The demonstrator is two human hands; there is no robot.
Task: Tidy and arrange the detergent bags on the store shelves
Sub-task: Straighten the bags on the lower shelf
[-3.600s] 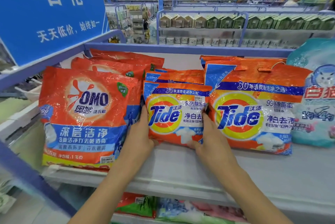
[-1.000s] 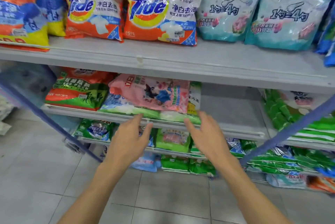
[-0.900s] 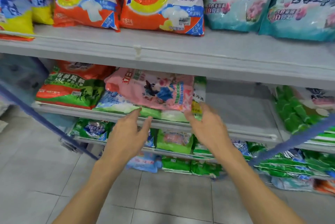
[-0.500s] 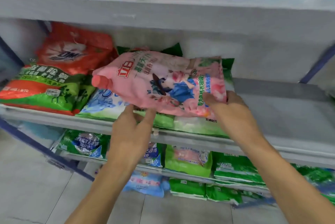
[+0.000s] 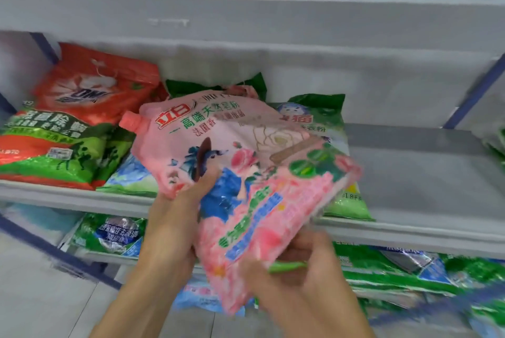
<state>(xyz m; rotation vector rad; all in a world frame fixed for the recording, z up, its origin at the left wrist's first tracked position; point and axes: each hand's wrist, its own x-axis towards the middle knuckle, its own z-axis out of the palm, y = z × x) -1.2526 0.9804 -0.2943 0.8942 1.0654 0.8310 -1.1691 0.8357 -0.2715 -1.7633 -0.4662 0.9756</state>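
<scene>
Your left hand (image 5: pixel 175 224) and right hand (image 5: pixel 296 279) clamped the tilted pink bag (image 5: pixel 254 173); shallow right grip could have let it slip.

The pink bag (image 5: pixel 232 124) has roses, green leaves and a blue picture. Left of the left hand (image 5: pixel 169 228) lies a red and green bag (image 5: pixel 54 151).
</scene>
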